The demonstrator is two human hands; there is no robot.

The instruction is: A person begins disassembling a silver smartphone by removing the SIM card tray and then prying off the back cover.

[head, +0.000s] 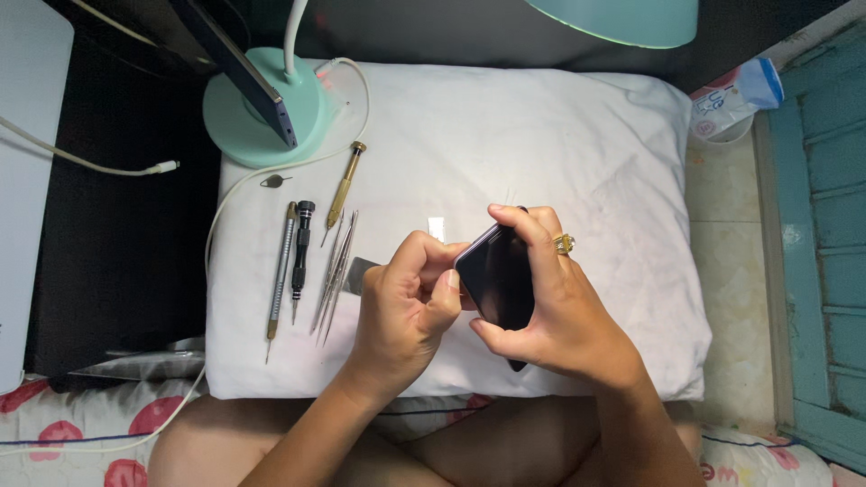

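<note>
Phone (pixel 496 281), dark glossy slab, tilted upright, gripped between both hands, over white pillow (pixel 595 153)

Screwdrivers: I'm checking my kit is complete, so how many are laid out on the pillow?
3, all left of the hands: a silver one, a black one beside it, and a brass one further up. The tweezers aren't counted.
</note>
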